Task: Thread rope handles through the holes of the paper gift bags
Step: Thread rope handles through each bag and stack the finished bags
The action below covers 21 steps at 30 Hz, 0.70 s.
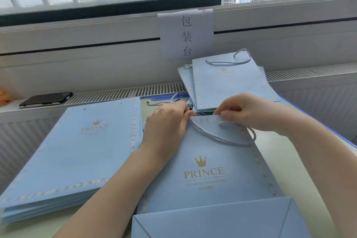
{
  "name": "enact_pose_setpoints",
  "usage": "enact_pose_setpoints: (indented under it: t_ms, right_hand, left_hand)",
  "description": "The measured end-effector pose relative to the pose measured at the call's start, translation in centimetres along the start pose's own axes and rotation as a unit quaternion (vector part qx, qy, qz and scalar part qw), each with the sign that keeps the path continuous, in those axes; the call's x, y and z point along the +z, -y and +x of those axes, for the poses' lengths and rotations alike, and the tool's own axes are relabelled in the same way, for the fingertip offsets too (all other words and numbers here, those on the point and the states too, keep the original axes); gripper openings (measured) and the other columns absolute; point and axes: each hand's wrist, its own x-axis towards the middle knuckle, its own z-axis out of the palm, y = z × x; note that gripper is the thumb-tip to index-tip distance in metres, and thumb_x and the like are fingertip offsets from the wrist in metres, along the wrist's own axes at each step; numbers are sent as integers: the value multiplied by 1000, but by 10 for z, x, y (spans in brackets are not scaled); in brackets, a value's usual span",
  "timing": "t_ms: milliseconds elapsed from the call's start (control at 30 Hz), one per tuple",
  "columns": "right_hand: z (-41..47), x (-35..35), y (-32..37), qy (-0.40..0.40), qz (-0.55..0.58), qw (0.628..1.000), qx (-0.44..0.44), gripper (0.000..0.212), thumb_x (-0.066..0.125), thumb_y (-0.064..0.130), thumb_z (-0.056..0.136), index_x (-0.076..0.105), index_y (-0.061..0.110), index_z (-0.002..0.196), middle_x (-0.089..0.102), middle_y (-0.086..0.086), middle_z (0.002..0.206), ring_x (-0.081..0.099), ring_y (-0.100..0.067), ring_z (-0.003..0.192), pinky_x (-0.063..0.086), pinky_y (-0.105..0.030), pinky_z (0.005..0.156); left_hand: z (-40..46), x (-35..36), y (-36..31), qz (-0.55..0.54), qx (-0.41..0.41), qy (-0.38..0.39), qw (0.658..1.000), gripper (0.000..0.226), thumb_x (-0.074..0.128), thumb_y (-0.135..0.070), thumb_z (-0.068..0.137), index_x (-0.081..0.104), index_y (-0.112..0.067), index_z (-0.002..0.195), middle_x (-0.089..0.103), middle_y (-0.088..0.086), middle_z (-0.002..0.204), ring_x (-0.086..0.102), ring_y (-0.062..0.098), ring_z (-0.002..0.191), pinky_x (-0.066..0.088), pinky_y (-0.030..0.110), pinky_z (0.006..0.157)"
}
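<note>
Work bag: blue paper gift bag [208, 160], flat on the table [301, 170], gold crown and "PRINCE" print facing up, top edge pointing away toward the window, folded bottom flap nearest the camera.

Left hand [166, 121]: at the left corner of the bag's top edge, fingers curled, fingertips [190, 113] pinching the bag edge together with the rope end there. More rope visible behind this hand; whether held by it, cannot tell.

Right hand [249, 110]: at the top edge, right of centre, fingers curled downward, fingertips pinching the edge of the paper. Contact with the rope under this hand: cannot tell.

Rope handle [218, 138]: pale twisted cord, lying in a loop across the upper front face of the bag, running from the left-hand pinch down and round toward the right edge.

Left of the work bag: stack of flat bags [77, 150] without handles, punched holes visible near the far edge.

Beyond the hands: pile of finished bags [228, 85] with rope handles fitted, leaning against the wall below a paper sign [186, 34] bearing three printed characters.

Far left on the radiator grille [119, 92]: dark phone [46, 99], lying flat.
</note>
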Motion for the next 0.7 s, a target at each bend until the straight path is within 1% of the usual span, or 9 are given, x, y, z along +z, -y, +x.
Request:
enact_pose_setpoints:
  t_ms: [67, 133, 200, 267, 400, 500, 533, 633, 700]
  right_hand:
    - [1, 0, -2, -4, -24, 1000, 10, 21, 52, 15, 93, 69, 25, 92, 68, -1, 83, 55, -11, 68, 40, -16, 57]
    - [2, 1, -5, -13, -56, 998, 23, 22, 50, 12, 94, 69, 23, 95, 67, -1, 84, 56, -12, 70, 40, -17, 55]
    - [5, 1, -9, -29, -95, 994, 36, 23, 48, 11, 95, 68, 20, 100, 64, 1, 83, 56, -12, 72, 39, -18, 58]
    - [7, 0, -13, -40, -132, 989, 54, 22, 47, 10, 96, 66, 18, 103, 54, 8, 73, 47, -6, 64, 34, -16, 53]
    - [9, -3, -19, -19, -201, 976, 83, 26, 42, 8, 96, 62, 19, 109, 44, 13, 74, 44, -10, 69, 30, -17, 51]
    - [10, -2, -20, 6, -208, 975, 80, 27, 40, 7, 97, 59, 21, 111, 41, 16, 77, 42, -6, 68, 28, -15, 51]
    - [10, -2, -20, 12, -205, 976, 77, 26, 40, 8, 97, 59, 20, 111, 40, 16, 77, 40, -2, 66, 28, -15, 51]
    - [9, -1, -18, 26, -214, 973, 81, 26, 39, 9, 98, 58, 17, 113, 41, 13, 79, 41, -2, 66, 28, -14, 50]
    - [9, -1, -18, 27, -216, 972, 90, 25, 40, 10, 97, 59, 15, 112, 49, 6, 86, 46, -11, 71, 30, -15, 51]
  left_hand:
    - [0, -2, 1, -2, -1, -43, 999, 38, 40, -43, 97, 61, -12, 89, 64, 2, 72, 57, 29, 68, 46, 38, 60]
    - [2, -7, 4, -10, -9, -111, 994, 38, 37, -42, 95, 58, -14, 82, 64, -2, 63, 57, 30, 57, 47, 38, 52]
    - [6, -15, 7, -34, -44, -175, 983, 30, 40, -35, 95, 57, -14, 82, 61, -2, 59, 56, 30, 54, 47, 39, 51]
    - [11, -26, 11, -116, -86, -234, 962, 25, 42, -27, 97, 56, -11, 84, 56, -1, 58, 55, 28, 55, 47, 39, 56]
    - [22, -49, 20, -334, -198, -337, 858, 25, 40, -13, 100, 49, -18, 77, 47, -3, 58, 46, 7, 44, 42, 23, 49]
    - [25, -54, 28, -454, -285, -360, 763, 23, 42, -15, 101, 51, -16, 79, 49, -3, 60, 47, 3, 43, 44, 17, 50]
    - [25, -53, 29, -473, -302, -360, 745, 22, 43, -15, 100, 52, -15, 80, 50, -3, 60, 49, 3, 45, 46, 16, 52]
    - [24, -50, 23, -482, -304, -364, 737, 22, 44, -16, 100, 53, -15, 80, 53, -4, 59, 54, 5, 49, 47, 17, 56]
    - [23, -50, 20, -473, -277, -354, 758, 21, 45, -16, 100, 54, -16, 80, 55, -6, 58, 56, 6, 50, 48, 18, 57]
